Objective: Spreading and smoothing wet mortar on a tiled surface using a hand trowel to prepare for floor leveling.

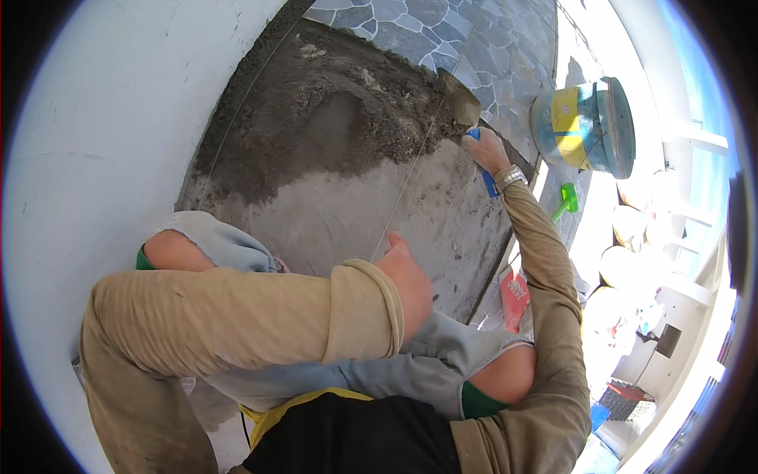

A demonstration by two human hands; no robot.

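My right hand (489, 152) grips the blue handle of a trowel (461, 98). Its metal blade rests at the edge of the dark wet mortar (332, 126), beside the stone paving. My left hand (407, 283) is above my bent legs, its back toward me. One fingertip sticks out close to a thin string line (414, 162) stretched over the floor. The other fingers curl out of sight, so whatever they may hold is hidden. Smoother grey concrete (316, 213) lies between the mortar and my knees.
A white wall (103, 142) rises on the left. Irregular grey stone paving (442, 31) borders the mortar at the far side. At right lie a blue-and-yellow bucket (580, 126) on its side, a green mallet (567, 201) and a red printed packet (515, 299).
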